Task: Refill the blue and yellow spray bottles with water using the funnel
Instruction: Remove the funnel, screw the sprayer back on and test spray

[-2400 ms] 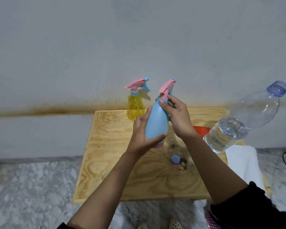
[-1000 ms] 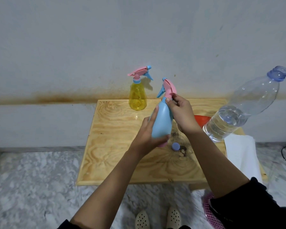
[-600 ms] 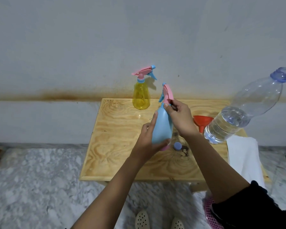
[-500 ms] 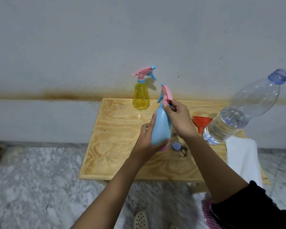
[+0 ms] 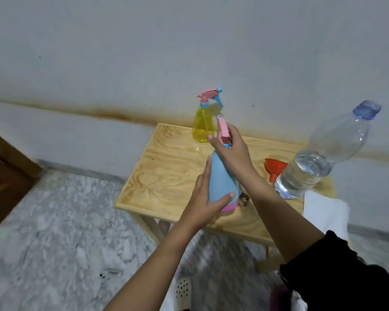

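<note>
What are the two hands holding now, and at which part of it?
Both hold the blue spray bottle: the left hand grips its lower body near the pink base, and the right hand grips the neck just under the pink trigger head.

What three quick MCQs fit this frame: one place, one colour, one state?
1. Where is the funnel?
A. On the table beside the water bottle
B. In the blue bottle's neck
C. On the floor

2. What colour is the spray head on the yellow spray bottle?
A. Green
B. Pink with blue
C. Black

3. What state is the blue spray bottle in?
A. Lying on the table
B. Uncapped with the funnel in it
C. Held in both hands, spray head on

Key:
1 A: it lies on the table by the water bottle.
2 B: pink trigger head, blue nozzle.
3 C: the left hand wraps the body and the right hand grips the neck.
</note>
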Motion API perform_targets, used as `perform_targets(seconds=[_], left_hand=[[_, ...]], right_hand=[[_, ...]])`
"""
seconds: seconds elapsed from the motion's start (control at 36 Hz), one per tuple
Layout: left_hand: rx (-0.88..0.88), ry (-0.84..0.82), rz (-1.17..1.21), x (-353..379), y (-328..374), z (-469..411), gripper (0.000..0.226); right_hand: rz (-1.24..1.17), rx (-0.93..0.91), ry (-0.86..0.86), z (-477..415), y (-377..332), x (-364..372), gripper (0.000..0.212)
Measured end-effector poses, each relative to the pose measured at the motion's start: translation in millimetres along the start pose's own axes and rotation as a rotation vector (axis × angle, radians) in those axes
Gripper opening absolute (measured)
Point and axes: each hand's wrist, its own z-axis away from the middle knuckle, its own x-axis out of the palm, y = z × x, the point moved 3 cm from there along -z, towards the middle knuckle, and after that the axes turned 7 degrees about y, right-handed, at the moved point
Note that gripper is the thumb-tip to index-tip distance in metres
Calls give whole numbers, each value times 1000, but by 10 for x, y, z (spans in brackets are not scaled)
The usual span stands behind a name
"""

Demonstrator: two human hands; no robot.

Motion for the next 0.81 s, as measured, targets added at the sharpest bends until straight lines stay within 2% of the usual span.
perform_targets(seconds=[0.19,0.33,0.58,0.72,0.81], left_hand=[[-6,12,-32,44,56,284,96],[-15,11,-73,-11,92,414,93],[21,-94,-143,-256,125,393,93],[49,-118,-184,-510,118,268,64],[23,-93,-365,-693,9,127,45]], right_hand=[[8,-37,-26,130,-40,-48,24],[-33,20,20,225,-79,-60,32],[-32,52,107,320,-153,-42,20],[4,65,137,324,-87,-4,19],[20,87,143,332,-33,12,16]])
